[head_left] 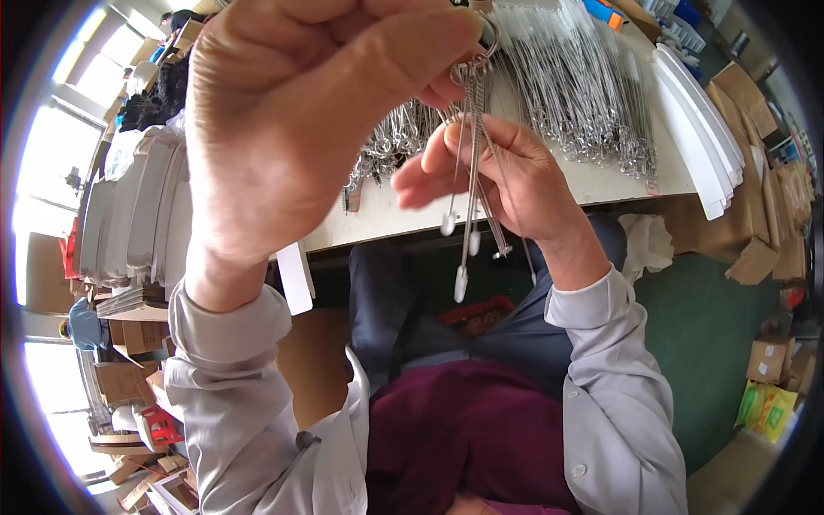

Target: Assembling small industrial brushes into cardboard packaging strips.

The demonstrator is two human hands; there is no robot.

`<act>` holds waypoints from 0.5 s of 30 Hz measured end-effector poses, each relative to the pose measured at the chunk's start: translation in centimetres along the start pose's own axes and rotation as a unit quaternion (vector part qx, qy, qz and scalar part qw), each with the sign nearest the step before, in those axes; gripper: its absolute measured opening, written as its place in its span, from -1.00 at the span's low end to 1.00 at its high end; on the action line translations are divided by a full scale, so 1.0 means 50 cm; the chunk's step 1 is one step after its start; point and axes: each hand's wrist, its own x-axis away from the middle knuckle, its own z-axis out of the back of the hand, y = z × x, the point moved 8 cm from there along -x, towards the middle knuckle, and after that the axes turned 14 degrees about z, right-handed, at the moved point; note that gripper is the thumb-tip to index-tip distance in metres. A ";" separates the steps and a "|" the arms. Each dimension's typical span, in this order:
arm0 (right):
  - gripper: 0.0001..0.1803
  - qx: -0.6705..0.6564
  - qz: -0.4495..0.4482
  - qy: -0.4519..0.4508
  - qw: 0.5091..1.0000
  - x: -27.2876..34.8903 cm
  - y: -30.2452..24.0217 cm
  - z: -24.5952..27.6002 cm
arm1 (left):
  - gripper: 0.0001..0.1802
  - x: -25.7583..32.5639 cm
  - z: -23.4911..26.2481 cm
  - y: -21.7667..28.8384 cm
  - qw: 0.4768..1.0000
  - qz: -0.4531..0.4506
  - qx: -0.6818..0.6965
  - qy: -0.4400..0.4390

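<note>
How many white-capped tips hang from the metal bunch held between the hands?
3 white tips: one upper left, one beside it, one lowest, all below the right hand; the left hand may hide more.

metal rods (471,172) shiny w/ white plastic tips | table (601,184) matt, smooth | sleeve (614,378) grey cloth

The left hand (283,129) fills the near view and its fingertips run off the top edge, hiding where it pinches the metal tools (472,146). Their dangling white tips (461,283) blur (shape unclear). The far heap of tools (584,77) is cropped too.
</note>
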 end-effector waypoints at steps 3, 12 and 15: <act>-0.55 -0.124 -0.043 -0.034 0.991 0.032 0.024 -0.021 | -0.89 0.001 0.002 -0.022 0.998 0.008 -0.047 -0.028; -0.60 -0.116 -0.151 0.039 0.981 0.134 0.096 0.011 | -0.84 0.031 0.044 -0.151 0.995 0.085 -0.051 0.003; -0.60 -0.066 -0.186 0.056 0.979 0.165 0.119 0.024 | -0.87 0.036 0.066 -0.191 0.994 0.095 -0.035 0.038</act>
